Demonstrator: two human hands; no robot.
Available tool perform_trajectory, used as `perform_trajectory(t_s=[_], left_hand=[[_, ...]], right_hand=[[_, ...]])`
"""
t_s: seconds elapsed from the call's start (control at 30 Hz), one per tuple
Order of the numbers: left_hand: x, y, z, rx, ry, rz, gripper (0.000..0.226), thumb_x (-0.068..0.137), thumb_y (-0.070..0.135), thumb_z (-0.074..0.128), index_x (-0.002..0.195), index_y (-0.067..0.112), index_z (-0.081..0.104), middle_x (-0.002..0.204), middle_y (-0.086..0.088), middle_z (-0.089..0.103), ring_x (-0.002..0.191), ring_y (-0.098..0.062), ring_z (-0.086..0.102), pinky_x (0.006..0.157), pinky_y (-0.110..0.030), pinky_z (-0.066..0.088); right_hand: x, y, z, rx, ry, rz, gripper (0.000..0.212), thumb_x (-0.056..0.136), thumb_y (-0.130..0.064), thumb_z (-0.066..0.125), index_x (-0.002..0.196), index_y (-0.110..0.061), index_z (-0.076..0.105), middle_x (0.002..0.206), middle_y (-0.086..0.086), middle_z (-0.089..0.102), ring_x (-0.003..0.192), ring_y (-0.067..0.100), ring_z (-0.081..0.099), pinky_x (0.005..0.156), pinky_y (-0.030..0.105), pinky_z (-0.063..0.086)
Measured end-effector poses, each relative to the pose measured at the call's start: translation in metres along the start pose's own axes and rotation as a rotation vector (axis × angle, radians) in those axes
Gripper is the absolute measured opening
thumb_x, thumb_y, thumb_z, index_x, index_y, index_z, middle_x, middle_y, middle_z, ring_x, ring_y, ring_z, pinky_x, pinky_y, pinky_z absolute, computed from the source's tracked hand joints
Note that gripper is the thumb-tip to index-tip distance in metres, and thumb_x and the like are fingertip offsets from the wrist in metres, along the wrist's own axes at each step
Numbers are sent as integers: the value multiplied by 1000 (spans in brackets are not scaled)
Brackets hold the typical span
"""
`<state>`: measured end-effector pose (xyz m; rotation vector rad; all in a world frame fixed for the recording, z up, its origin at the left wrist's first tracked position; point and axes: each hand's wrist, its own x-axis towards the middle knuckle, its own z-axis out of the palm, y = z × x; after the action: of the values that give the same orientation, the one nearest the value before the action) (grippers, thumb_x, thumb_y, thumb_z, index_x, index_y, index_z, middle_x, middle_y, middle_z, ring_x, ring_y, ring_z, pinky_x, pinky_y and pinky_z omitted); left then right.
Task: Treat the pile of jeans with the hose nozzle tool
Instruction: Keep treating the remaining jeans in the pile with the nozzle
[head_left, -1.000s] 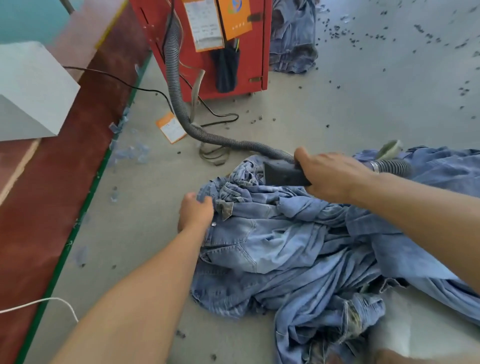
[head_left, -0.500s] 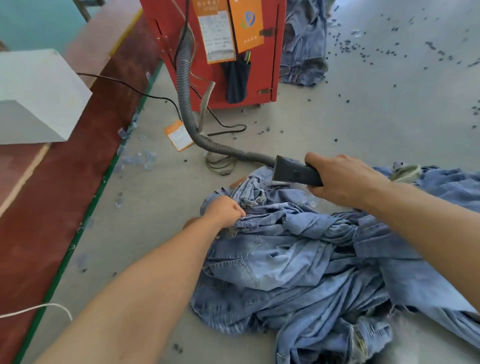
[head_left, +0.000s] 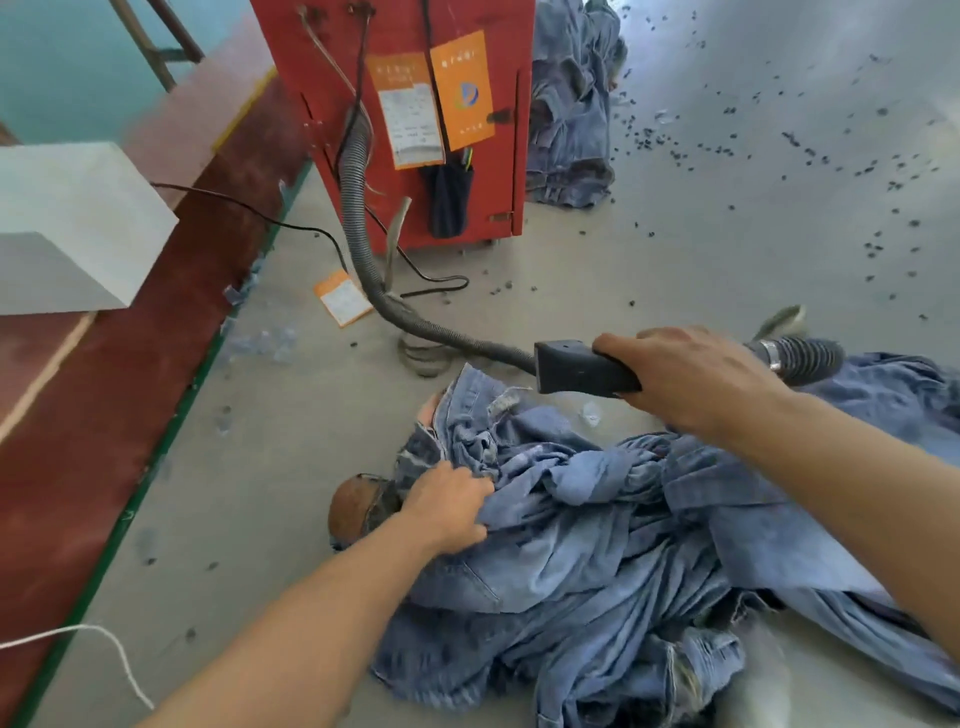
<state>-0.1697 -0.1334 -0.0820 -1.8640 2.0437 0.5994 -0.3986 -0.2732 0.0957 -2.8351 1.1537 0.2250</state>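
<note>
- While a white cord (head_left: 111, 656) loops across the grey floor (head_left: 291, 447) at the near left, a person's two bare forearms reach forward over a pile of jeans (head_left: 613, 561) that spreads from the centre to the right edge.
- Left hand (head_left: 449, 512) rests on the pile's left side, fingers curled into a fold of denim and gripping it; a rounded brown thing (head_left: 348, 509), half covered by cloth, sits just beside that hand.
- Right hand (head_left: 691, 379) wraps around the black nozzle (head_left: 582, 366), fingers closed over its top, holding it above the pile's far edge with its blunt end pointing left, apart from the denim below.
- Behind the wrist a ribbed hose (head_left: 802, 358) with a metal clamp runs onto the jeans; another stretch of hose (head_left: 363, 249) curves from beneath the nozzle up to a red cabinet (head_left: 332, 67).
- An orange tag (head_left: 342, 298) lies on the floor by the hose, near scraps of blue lint (head_left: 265, 338).
- A dark pouch (head_left: 449, 200) and two orange cards (head_left: 462, 88) hang on the cabinet's front; a black cable (head_left: 249, 210) trails left from it.
- At left, a white box (head_left: 78, 223) stands over a dark red strip (head_left: 93, 395) edged in green.
- Farther back, a second heap of jeans (head_left: 571, 114) leans by the cabinet, and dark specks (head_left: 779, 156) dot the floor to the right.
</note>
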Motion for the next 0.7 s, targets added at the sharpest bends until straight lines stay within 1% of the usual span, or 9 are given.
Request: perform_trajectory(t_s=[0.1, 0.2, 0.27, 0.37, 0.43, 0.5, 0.53, 0.63, 0.7], left_hand=[[-73, 23, 13, -12, -27, 162, 28, 83, 42, 61, 83, 22, 41, 74, -1, 52, 73, -32, 52, 64, -37, 36], [-127, 40, 33, -322, -296, 213, 41, 89, 70, 51, 91, 30, 44, 76, 9, 48, 72, -22, 52, 65, -36, 38], [-142, 39, 45, -611, -364, 43, 43, 92, 80, 41, 92, 39, 54, 81, 17, 55, 78, -10, 56, 68, -32, 41], [-136, 24, 67, -798, 85, -426, 28, 104, 56, 47, 116, 32, 56, 102, 11, 66, 98, -23, 65, 85, -34, 53], [-128, 11, 76, -842, 138, -724, 72, 94, 46, 70, 146, 14, 32, 141, -11, 53, 125, -33, 57, 104, -41, 49], [-122, 2, 86, -782, -76, -809, 119, 79, 52, 84, 157, 6, 7, 155, -21, 26, 137, -38, 47, 110, -43, 44], [-119, 1, 90, -761, -155, -792, 126, 75, 56, 85, 159, 7, 5, 157, -20, 22, 138, -37, 46, 112, -42, 43], [-112, 5, 91, -823, -118, -737, 95, 65, 61, 70, 149, 27, 42, 148, -10, 49, 135, -32, 47, 113, -41, 42], [-104, 5, 82, -1051, -11, -815, 79, 61, 62, 64, 132, 28, 57, 141, -12, 54, 131, -31, 47, 110, -41, 42]], right_hand=[[-11, -4, -19, -42, 28, -22, 27, 103, -31, 56, 128, -35, 48, 86, -3, 55, 73, 23, 58, 67, 41, 52], [-31, -17, -31, -14, -19, -61, 22, 101, -32, 58, 120, -37, 49, 82, -6, 54, 69, 17, 55, 64, 38, 49], [-47, -32, -27, 15, -58, -80, 19, 98, -34, 59, 113, -39, 49, 84, -6, 57, 73, 21, 59, 65, 40, 52], [-62, -56, -16, 33, -95, -144, 17, 94, -38, 60, 108, -38, 52, 86, -6, 60, 80, 25, 64, 71, 42, 55], [-66, -69, -8, 29, -91, -174, 18, 94, -44, 59, 111, -38, 56, 80, -7, 56, 79, 24, 63, 69, 40, 55], [-68, -76, 0, 7, -75, -184, 29, 95, -53, 56, 122, -41, 55, 86, -6, 61, 81, 24, 65, 70, 40, 55], [-69, -76, 2, 9, -68, -184, 37, 95, -58, 55, 128, -43, 52, 93, -5, 65, 85, 24, 66, 72, 40, 56], [-71, -70, 0, 58, -45, -179, 46, 94, -67, 54, 135, -51, 42, 106, -10, 70, 91, 21, 68, 73, 39, 55], [-72, -65, -7, 117, -12, -162, 45, 92, -68, 55, 133, -56, 40, 98, -16, 69, 83, 17, 65, 65, 35, 50]])
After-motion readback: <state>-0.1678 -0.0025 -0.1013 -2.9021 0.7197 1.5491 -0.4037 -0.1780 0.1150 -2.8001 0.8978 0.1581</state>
